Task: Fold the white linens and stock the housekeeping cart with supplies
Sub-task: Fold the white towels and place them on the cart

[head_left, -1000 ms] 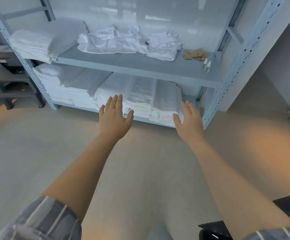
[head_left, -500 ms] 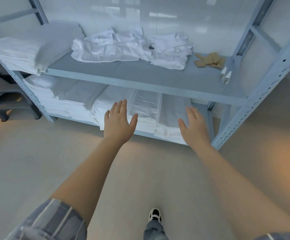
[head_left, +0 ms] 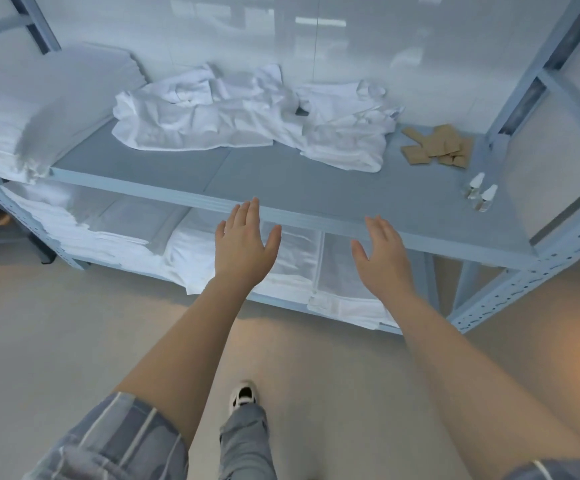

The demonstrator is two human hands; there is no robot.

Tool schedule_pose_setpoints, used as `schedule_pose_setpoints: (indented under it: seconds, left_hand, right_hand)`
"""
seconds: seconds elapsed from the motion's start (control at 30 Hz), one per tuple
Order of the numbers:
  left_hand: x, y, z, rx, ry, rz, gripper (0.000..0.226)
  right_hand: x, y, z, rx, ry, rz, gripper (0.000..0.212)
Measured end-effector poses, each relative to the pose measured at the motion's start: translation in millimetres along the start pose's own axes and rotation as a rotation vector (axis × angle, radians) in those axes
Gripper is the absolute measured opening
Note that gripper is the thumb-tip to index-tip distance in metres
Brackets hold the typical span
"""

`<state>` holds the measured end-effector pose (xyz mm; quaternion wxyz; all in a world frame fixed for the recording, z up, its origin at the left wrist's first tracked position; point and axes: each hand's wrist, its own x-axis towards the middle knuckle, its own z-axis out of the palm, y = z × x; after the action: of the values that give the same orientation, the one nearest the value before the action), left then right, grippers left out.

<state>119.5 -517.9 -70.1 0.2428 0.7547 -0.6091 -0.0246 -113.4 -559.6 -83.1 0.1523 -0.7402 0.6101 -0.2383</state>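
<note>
2 bare hands reach forward with fingers straight and spread, holding nothing: the left hand (head_left: 243, 247) and the right hand (head_left: 383, 258) both hover in front of the front edge of the pale blue-grey metal upper shelf (head_left: 281, 183) without visibly touching it. On that shelf lie 1 rumpled heap of unfolded white linens (head_left: 247, 116) toward the back, 1 stack of folded white sheets (head_left: 14, 112) at the left end, 1 loose pile of flat brown paper packets (head_left: 439, 145) too jumbled to count, and 2 small clear bottles with white caps (head_left: 480, 194) side by side near the right post. The lower shelf carries folded white bedding in stacks (head_left: 136, 237), about 4 across. 1 white-and-black sneaker (head_left: 243, 393) stands on the beige floor.

Compared with 0.5 s ago, the hands sit higher against the rack, now level with the upper shelf's edge instead of the lower stacks, and the rack looms closer.
</note>
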Motion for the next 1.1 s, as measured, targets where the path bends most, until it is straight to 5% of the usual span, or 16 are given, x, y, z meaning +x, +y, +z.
schedule_pose_setpoints:
  seconds: [0.6,1.1]
  left_hand:
    - [294,-116,34,0.005,-0.132,0.149,0.067]
    - [365,-123,68,-0.054,-0.195,0.187,0.067]
  right_hand:
    - [252,-100,115,-0.006,0.086,0.134,0.055]
    - [317,-100,135,-0.007,0.093,0.226,0.055]
